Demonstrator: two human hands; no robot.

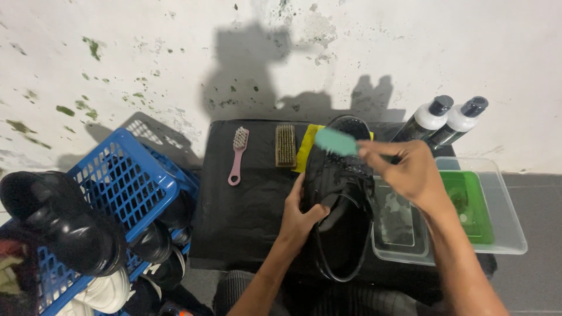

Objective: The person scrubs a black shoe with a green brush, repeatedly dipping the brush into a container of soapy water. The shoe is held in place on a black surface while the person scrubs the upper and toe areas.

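Currently: left hand [298,217] gripping shoe [339,193]; right hand [410,169] clutching teal brush [335,141], scrubbing laces (more shoes waiting in basket [126,175]).

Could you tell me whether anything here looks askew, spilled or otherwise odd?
Only the blue basket on the left: it sits tilted, with a black shoe resting on its rim. The brushes, bottles and tubs on the table look orderly, and no spill shows.

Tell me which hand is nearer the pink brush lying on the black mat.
Left. The left hand grips the black shoe's side, right of the pink brush. The right hand holds a teal brush over the shoe, farther off.
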